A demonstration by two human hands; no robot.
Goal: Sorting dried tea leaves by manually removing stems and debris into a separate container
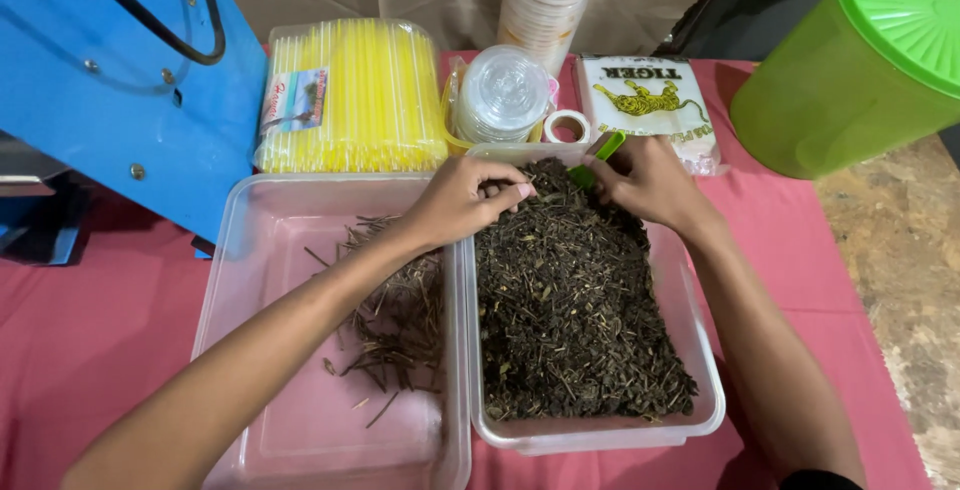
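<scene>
Two hands at far end of clear rectangular plastic tub [700, 350] full of dark dried tea leaves [575, 300].

L hand [462, 200] w/ fingers curled, grip narrow, pinching at leaves near tub's far rim. R hand [650, 182] grip closed on small green plastic scoop [598, 155], its tip in the leaves. Second clear plastic tub [300, 430] sits touching on left, holds loose pile of brown twigs/stems [395, 320]. Both on pink cloth-covered surface [90, 340]. Behind: pack of yellow straws [350, 95], stack of clear dome lids [502, 93], white printed bag [650, 100], green lidded pitcher [850, 70] far right, blue machine [110, 80] far left.
</scene>
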